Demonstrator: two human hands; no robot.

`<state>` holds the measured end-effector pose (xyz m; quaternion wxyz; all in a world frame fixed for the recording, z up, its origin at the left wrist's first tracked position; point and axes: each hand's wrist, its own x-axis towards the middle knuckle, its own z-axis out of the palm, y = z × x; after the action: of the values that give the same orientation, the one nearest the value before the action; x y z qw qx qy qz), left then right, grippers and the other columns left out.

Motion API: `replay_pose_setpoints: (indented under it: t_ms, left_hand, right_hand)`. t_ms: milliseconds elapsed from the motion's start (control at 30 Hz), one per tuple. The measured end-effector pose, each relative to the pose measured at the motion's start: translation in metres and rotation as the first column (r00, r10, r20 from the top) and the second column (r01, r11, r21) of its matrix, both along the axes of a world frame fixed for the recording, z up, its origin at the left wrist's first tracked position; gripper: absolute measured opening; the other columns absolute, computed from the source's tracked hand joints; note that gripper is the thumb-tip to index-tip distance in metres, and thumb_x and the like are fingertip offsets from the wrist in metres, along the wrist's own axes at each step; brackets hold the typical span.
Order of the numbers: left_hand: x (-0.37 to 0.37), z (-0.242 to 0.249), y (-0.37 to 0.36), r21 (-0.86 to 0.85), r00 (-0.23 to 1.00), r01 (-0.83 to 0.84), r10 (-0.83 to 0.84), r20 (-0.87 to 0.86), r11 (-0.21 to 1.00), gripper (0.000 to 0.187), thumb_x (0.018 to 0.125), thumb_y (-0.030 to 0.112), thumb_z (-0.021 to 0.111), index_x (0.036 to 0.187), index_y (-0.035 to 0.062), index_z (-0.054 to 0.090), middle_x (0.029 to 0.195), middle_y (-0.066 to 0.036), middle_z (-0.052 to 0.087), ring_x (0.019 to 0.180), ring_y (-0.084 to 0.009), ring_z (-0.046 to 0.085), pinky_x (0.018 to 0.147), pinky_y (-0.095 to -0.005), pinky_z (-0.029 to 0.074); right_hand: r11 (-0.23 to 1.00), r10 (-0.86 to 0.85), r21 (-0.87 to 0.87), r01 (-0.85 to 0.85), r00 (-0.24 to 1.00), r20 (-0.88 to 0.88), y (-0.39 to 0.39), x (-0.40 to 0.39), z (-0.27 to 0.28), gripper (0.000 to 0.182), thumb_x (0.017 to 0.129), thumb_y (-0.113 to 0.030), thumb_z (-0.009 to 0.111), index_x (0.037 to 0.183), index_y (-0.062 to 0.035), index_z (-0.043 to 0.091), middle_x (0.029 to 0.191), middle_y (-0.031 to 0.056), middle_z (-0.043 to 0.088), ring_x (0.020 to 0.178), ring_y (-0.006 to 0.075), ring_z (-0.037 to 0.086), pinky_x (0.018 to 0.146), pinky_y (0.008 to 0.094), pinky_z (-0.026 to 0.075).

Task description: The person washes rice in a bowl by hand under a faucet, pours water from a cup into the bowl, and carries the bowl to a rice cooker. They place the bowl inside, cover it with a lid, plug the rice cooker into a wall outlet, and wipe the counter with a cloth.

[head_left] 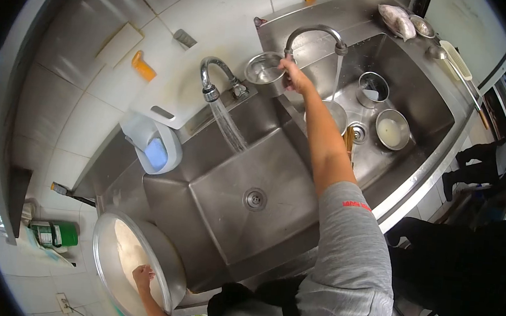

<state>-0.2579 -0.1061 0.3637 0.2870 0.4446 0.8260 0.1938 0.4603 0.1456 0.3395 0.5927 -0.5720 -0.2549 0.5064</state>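
My right hand (295, 77) grips the rim of a round steel bowl (266, 76), held beside the faucet on the divider between the two sinks. My left hand (143, 276) is over the large metal pot (176, 259) at the lower left, with its fingers curled in; whatever they may hold is hidden. Pale, off-white contents (130, 249) show inside that pot. Water runs from the left faucet (211, 89) into the near sink (226, 197). The right faucet (319, 29) pours a thin stream into a metal bowl (335, 114), partly hidden behind my right forearm.
The far sink (429, 112) holds a steel container (373, 90), a bowl of cloudy liquid (392, 129) and wooden sticks (349, 143). A plastic holder (173, 149) with a blue sponge (156, 154) sits behind the near sink. A ladle (459, 73) lies on the right ledge. Another person (484, 161) stands at right.
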Motion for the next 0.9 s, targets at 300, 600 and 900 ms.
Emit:
replay_pose_setpoints:
  t_ms: [300,600,900]
  left_hand:
    - [-0.001,-0.004,0.004,0.026,0.995,-0.028,0.025,0.099,0.999,0.016,0.076,0.011,0.054,0.074,-0.0045,0.057,0.058,-0.007,0.054,0.043,-0.0136,0.054,0.036,-0.0209,0.039]
    - [-0.019,-0.025,0.012,0.134,0.98,0.168,-0.151,-0.131,0.977,0.016,0.076,0.014,0.057,0.076,-0.0018,0.059,0.063,-0.005,0.055,0.052,-0.0117,0.052,0.042,-0.0221,0.042]
    - [0.037,0.003,0.011,-0.172,0.772,0.626,-0.574,0.275,0.76,0.025,0.067,0.015,0.057,0.087,-0.0006,0.059,0.071,-0.005,0.058,0.06,-0.0127,0.054,0.053,-0.0263,0.045]
  right_hand:
    - [0.995,0.105,0.001,-0.105,0.994,-0.014,-0.02,0.035,-0.016,0.084,0.064,-0.034,0.047,0.134,-0.0173,0.004,0.047,-0.0012,0.032,0.032,0.0115,0.027,0.031,0.0249,0.023]
    - [0.999,0.01,-0.045,-0.01,1.0,0.015,-0.047,-0.016,-0.009,0.025,0.065,-0.04,0.048,0.071,-0.0166,0.046,0.055,-0.0024,0.035,0.045,0.0096,0.034,0.042,0.0259,0.028]
    - [0.98,0.087,-0.171,-0.098,0.994,-0.071,-0.087,-0.123,0.003,0.029,0.06,-0.04,0.052,0.08,-0.0196,0.048,0.086,0.001,0.041,0.078,0.0184,0.04,0.057,0.0322,0.039]
